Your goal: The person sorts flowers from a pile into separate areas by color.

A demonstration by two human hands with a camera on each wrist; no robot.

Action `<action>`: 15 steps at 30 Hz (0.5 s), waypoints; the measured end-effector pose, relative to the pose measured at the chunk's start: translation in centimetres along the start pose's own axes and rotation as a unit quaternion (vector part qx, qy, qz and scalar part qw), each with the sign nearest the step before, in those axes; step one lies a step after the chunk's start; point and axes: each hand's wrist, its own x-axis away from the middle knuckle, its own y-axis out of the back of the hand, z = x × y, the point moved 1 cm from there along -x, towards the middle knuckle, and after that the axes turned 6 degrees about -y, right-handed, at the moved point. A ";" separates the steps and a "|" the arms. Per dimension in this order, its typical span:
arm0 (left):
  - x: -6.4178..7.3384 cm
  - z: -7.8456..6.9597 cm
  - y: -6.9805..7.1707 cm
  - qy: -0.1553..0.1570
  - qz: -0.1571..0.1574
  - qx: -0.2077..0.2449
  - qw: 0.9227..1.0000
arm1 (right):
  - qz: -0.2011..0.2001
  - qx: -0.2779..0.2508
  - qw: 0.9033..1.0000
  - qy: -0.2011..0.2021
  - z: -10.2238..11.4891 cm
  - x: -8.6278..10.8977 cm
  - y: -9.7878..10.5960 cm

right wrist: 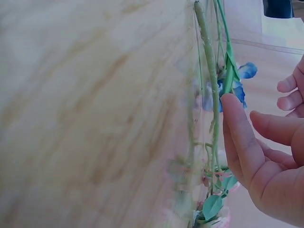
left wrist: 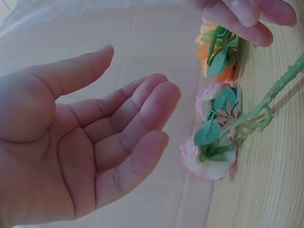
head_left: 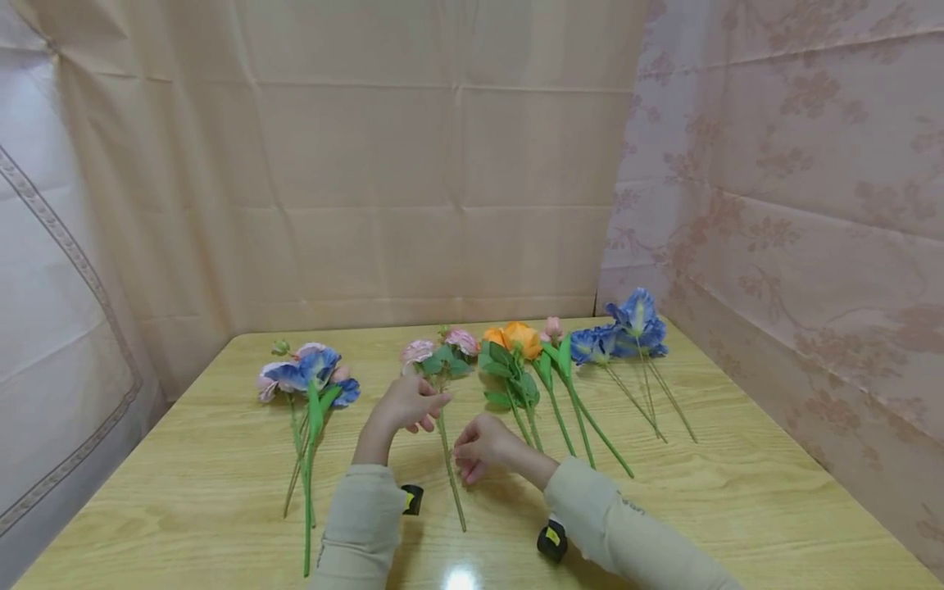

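Observation:
A pink artificial flower stem [head_left: 451, 471] lies on the table, with two ruffled pink heads [head_left: 462, 342] and green leaves at its far end. My left hand [head_left: 407, 401] hovers just left of its upper part. In the left wrist view, the left palm [left wrist: 71, 156] faces the camera, fingers slightly bent and holding nothing. To the right of the lower stem is my right hand [head_left: 487, 447], its fingers loosely bent. The right wrist view shows the thumb and fingers of that right hand [right wrist: 266, 166] apart, beside the stem [right wrist: 211, 71], without gripping it.
At the left lies a bunch of blue and pink flowers [head_left: 313, 369]. Orange flowers [head_left: 522, 338], a pink bud [head_left: 553, 328] with green stems, and blue flowers [head_left: 637, 324] spread rightward. Curtains hang behind and beside the table [head_left: 221, 459]. Black straps sit near both wrists.

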 end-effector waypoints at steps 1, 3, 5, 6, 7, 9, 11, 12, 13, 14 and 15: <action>0.0 0.0 0.0 0.001 0.001 0.000 1.000 | 0.002 -0.001 1.000 0.001 0.0 0.1 0.0; 0.0 0.1 0.0 0.004 0.004 0.001 1.000 | 0.005 0.000 1.000 0.004 -0.1 0.2 0.1; 0.0 0.1 0.0 0.006 0.007 0.001 1.000 | 0.010 -0.001 1.000 0.007 -0.2 0.3 0.3; 0.0 0.2 -0.1 0.007 0.008 0.001 1.000 | 0.014 -0.002 1.000 0.008 -0.2 0.3 0.4; 0.0 0.2 -0.1 0.008 0.010 0.002 1.000 | 0.018 -0.003 1.000 0.009 -0.3 0.3 0.4; 0.0 0.2 -0.1 0.011 0.012 0.002 1.000 | 0.026 -0.005 1.000 0.013 -0.4 0.4 0.6; 0.0 0.2 0.0 0.015 0.014 0.002 1.000 | 0.032 -0.003 0.999 0.016 -0.4 0.6 0.7; 0.0 0.3 0.0 0.017 0.012 0.002 1.000 | 0.033 -0.002 0.999 0.015 -0.4 0.7 0.7; 0.0 0.2 0.0 0.017 0.009 0.000 1.000 | 0.033 0.002 0.999 0.017 -0.4 0.8 0.8; 0.1 0.2 0.0 0.017 0.004 -0.003 1.000 | 0.032 0.006 0.999 0.018 -0.3 0.9 0.8; 0.1 0.2 0.1 0.017 -0.002 -0.007 1.000 | 0.031 0.009 0.999 0.018 -0.3 1.0 0.8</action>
